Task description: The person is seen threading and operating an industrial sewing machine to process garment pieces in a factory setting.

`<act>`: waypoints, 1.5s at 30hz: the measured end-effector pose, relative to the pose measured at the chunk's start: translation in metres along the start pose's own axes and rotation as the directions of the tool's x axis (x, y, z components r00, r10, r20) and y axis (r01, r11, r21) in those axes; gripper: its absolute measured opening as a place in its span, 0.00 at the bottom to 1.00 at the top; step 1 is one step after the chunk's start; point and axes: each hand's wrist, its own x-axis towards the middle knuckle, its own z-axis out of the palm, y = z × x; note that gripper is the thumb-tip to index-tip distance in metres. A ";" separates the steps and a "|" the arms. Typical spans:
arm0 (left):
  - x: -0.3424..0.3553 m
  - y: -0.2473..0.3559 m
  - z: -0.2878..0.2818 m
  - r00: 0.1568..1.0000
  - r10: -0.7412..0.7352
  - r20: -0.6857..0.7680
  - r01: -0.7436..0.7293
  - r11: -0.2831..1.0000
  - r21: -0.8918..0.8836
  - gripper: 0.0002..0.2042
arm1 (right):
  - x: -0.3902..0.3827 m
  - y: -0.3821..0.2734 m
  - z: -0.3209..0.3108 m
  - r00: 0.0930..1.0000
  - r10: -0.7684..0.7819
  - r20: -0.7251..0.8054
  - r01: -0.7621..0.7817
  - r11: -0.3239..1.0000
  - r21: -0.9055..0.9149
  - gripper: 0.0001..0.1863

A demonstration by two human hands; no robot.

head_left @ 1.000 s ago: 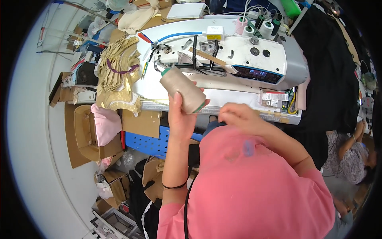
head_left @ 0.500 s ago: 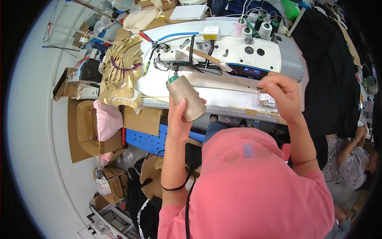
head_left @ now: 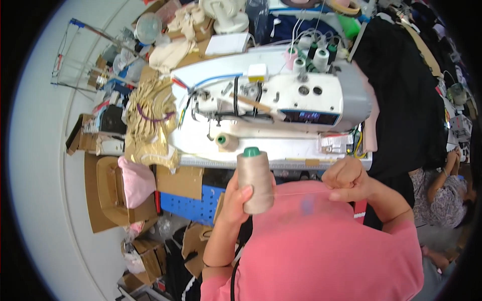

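My left hand (head_left: pixel 232 200) is wrapped round a beige cone of thread (head_left: pixel 255 183), held nearly upright with its green tip up, close in front of my chest. From the cone a thin strand of thread (head_left: pixel 301 192) runs across to my right hand (head_left: pixel 346 179), whose fingers are closed on it. Beyond both hands stands a white sewing machine (head_left: pixel 314 98) with a small lit panel. A smaller beige spool (head_left: pixel 228 142) with a green end lies on the machine bed, below the needle area.
Gold-tan fabric pieces (head_left: pixel 150 133) are heaped left of the machine. Several thread cones (head_left: pixel 320 59) stand behind it. A cardboard box (head_left: pixel 108 183) with pink cloth (head_left: pixel 136 183) is at the left. Black fabric (head_left: pixel 399 100) hangs at the right, where another person (head_left: pixel 442 200) sits.
Both hands have come back from the machine toward my body. The cone is more upright, and the smaller spool on the machine bed now shows. The view has shifted too.
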 end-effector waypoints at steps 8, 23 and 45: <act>0.012 0.014 0.045 0.993 0.099 0.070 -0.108 0.985 0.138 0.35 | -0.016 -0.013 -0.038 0.894 0.083 -0.441 -0.130 0.988 -0.078 0.22; 0.147 0.064 0.180 0.777 0.531 0.339 -0.603 0.469 0.646 0.25 | 0.040 -0.120 -0.147 0.872 -0.055 -0.487 -0.114 0.944 -0.310 0.29; 0.489 0.034 0.191 0.536 0.772 0.343 -0.595 0.056 0.802 0.26 | 0.152 -0.150 -0.368 0.780 -0.081 -0.621 -0.386 0.719 -0.578 0.24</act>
